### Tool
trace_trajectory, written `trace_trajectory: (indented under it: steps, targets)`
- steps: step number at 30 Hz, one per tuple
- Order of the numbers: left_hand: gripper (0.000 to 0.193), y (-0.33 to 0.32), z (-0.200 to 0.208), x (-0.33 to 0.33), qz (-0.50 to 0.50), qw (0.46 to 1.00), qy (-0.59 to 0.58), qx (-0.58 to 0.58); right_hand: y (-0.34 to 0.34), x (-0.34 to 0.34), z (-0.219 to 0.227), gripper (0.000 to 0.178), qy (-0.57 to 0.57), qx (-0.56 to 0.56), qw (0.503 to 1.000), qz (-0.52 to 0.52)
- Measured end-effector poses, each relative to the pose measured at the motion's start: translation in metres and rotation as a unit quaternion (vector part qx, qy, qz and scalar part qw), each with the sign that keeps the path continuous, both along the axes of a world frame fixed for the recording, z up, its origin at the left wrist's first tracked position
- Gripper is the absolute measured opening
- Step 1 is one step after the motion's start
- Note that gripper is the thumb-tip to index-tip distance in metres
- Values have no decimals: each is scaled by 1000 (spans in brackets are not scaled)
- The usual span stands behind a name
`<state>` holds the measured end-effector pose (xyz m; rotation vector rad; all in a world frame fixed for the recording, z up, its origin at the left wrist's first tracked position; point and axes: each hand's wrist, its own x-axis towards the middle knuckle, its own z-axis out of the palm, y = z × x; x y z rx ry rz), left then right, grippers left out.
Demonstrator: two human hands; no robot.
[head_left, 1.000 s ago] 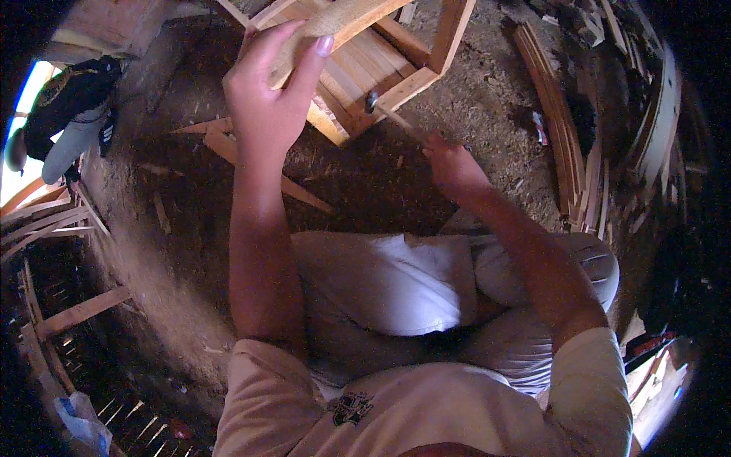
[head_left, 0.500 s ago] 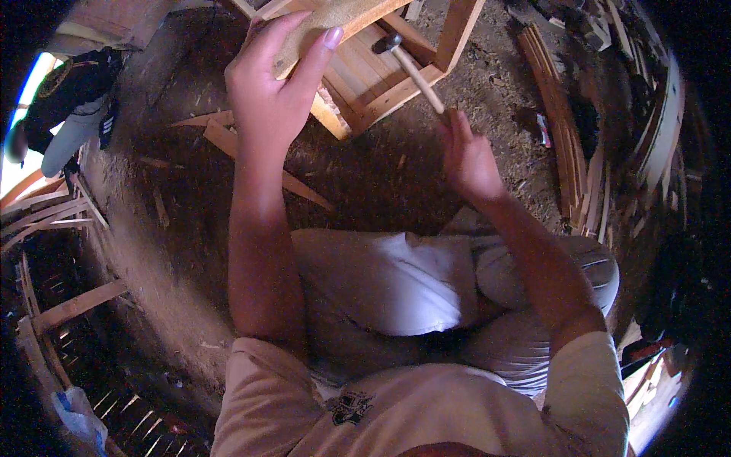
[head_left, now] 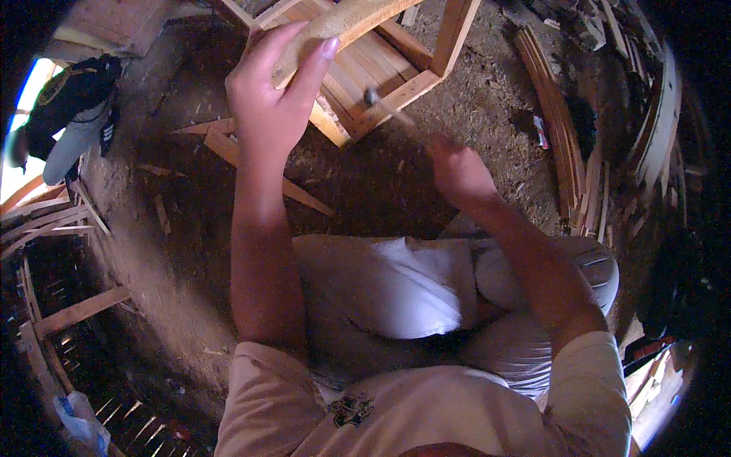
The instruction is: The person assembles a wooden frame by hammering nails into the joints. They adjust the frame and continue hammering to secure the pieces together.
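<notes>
At the top of the view, my left hand point(head_left: 272, 95) is closed round the end of a pale, curved-looking wooden board point(head_left: 343, 24), thumb along its near face. Beneath and beyond this board is a wooden frame point(head_left: 415, 89) with slats inside, its upper part cut off by the picture's edge. My right hand point(head_left: 462, 174) grips a hammer point(head_left: 402, 118) by its wooden handle. The hammer's dark head is beside the frame's near rail, blurred by motion; I cannot tell whether it touches the wood.
Wood strips point(head_left: 560, 129) lie stacked on the right. Pointed offcuts point(head_left: 266, 171) rest on the dirt floor point(head_left: 183, 251) below my left wrist. My crossed legs point(head_left: 396, 286) are close below the hands. A slatted wooden structure point(head_left: 84, 308) stands at lower left, a person's foot point(head_left: 76, 137) at far left.
My right hand has swung the hammer down and left, bringing its head from inside the frame toward the near rail. The board and frame have shifted slightly; my left hand keeps its grip.
</notes>
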<state>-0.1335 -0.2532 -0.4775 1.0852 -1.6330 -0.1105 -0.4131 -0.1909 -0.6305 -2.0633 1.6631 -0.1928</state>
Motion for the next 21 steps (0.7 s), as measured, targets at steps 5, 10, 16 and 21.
trace_trajectory:
  steps: [5, 10, 16, 21]
  targets:
    - [31, -1, 0, -2, -10, 1000, 20, 20, 1, 4, 5, 17, 0, 33, 999, -18]
    - [30, 0, 1, 0, 0, 1000, -7, -2, 2, 5, 15, 13, 0, -24, 1000, 8]
    - [29, 1, 0, -1, -8, 1000, 3, 21, 11, 1, 4, 14, -28, -14, 999, 5]
    - [30, 3, 2, 1, -7, 1000, 1, 25, -5, 17, 24, 20, -137, -41, 989, -47]
